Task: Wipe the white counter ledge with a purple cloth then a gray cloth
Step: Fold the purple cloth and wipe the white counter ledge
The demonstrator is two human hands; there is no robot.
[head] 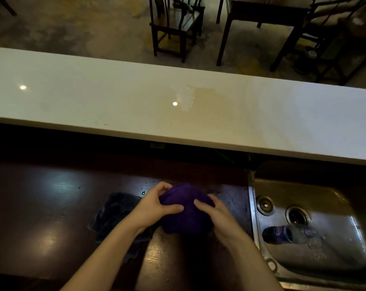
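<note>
The white counter ledge (115, 101) runs across the view, with a yellowish wet patch (205, 99) near its middle. Below it, over the dark wooden worktop, a bunched purple cloth (186, 211) is held between both hands. My left hand (154, 204) grips its left side with fingers curled over the top. My right hand (217, 213) grips its right side. A dark gray cloth (115, 211) lies crumpled on the worktop just left of my left forearm, partly hidden by it.
A steel sink (325, 206) sits at the right, with a plastic bottle (289, 234) lying in it beside the drain. The dark wooden worktop (41, 206) extends left. Beyond the ledge stand dark wooden chairs (173, 28) and a table (262, 15).
</note>
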